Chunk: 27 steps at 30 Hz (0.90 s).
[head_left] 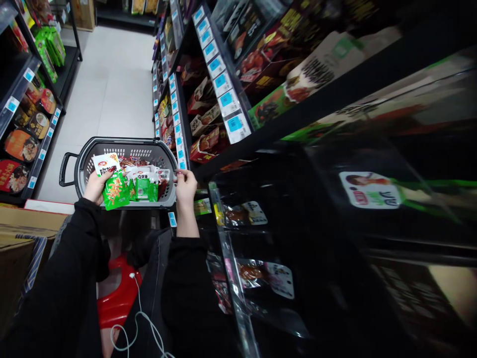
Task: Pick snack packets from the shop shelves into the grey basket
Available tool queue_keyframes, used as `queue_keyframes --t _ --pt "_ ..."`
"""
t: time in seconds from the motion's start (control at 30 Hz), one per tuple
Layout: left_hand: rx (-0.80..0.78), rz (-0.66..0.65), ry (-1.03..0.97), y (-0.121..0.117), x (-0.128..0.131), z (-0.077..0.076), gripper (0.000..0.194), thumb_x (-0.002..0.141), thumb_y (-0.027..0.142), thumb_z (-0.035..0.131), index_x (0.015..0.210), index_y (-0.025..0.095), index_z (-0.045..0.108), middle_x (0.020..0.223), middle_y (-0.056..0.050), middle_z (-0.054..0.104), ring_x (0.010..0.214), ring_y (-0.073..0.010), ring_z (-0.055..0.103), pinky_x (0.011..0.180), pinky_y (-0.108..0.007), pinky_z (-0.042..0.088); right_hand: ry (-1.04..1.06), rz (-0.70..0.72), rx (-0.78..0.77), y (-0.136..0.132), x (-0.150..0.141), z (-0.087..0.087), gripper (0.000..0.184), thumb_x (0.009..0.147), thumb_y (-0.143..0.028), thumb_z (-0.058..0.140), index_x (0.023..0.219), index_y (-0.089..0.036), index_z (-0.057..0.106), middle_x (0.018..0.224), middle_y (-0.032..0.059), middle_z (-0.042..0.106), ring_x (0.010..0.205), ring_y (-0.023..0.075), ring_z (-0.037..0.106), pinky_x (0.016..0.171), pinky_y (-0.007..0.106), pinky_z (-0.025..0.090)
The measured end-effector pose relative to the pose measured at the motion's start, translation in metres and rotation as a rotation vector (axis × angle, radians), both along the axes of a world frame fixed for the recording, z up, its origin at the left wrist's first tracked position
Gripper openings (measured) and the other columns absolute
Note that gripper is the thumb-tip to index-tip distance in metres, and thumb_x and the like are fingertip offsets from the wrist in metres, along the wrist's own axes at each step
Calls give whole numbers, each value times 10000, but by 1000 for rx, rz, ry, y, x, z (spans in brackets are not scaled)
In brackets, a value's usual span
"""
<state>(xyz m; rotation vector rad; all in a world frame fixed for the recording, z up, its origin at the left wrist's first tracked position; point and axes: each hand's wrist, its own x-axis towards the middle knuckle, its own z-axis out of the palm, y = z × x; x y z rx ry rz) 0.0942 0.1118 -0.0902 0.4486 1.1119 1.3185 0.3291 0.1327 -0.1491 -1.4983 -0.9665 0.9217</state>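
Item, tall black metal shelving (335, 94), filling your right side, stocked with printed food packages in red, green and dark wrappers, the nearest portion in deep shadow. Item, pale grey tiled floor (108, 84), an aisle running away ahead of you. Item, second unit of black shelving (70, 69), on your left, carrying round-lidded food tubs and green packets. Item, brown cardboard box (30, 221), low at your left, near your sleeve. Item, grey perforated plastic basket with black rim (122, 139) and black side handle, in front of you, between the two shelving units. Item, glossy red plastic piece (119, 293), below the basket, partly hidden by your legs. Item, your right hand (185, 185), at the basket's right end, fingers curled close together; you cannot tell whether they grip the rim or something small. Item, your left hand (97, 186), at the basket's left side, closed on the edge of one packet. Item, green-and-white flat food packet (117, 191), held upright over the basket's near left, front facing you. Item, green, white and red food packets (143, 186), loosely piled inside the basket. Item, thin white cable (140, 312), looped before your legs. Item, blue-and-white price tags (235, 124), rowed along the shelf edges.
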Motion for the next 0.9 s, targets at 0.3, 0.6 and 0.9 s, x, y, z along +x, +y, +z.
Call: queue_keyframes --t 0.3,0.6,0.9 --pt "-16 -72 -35 -4 28 -4 320 702 227 667 990 99 611 911 -104 692 972 -244 629 884 -365 487 226 576 -42 -21 -82 26 347 662 -481 645 792 -170 563 755 7 596 683 127 545 644 253 437" --pt "35 -81 -63 1 -4 2 428 857 505 387 1007 171 609 1120 -103 626 944 -196 613 808 -324 492 512 357 76 -25 -72 44 279 696 -410 658 810 -193 525 713 -18 538 588 100 461 568 222 382" --pt "-94 8 -9 4 -14 -2 362 862 445 395 920 161 611 989 -78 649 741 -142 616 771 -315 486 933 456 -18 -29 -35 54 284 807 -356 516 676 -217 306 464 -116 126 331 48 -6 380 212 112"
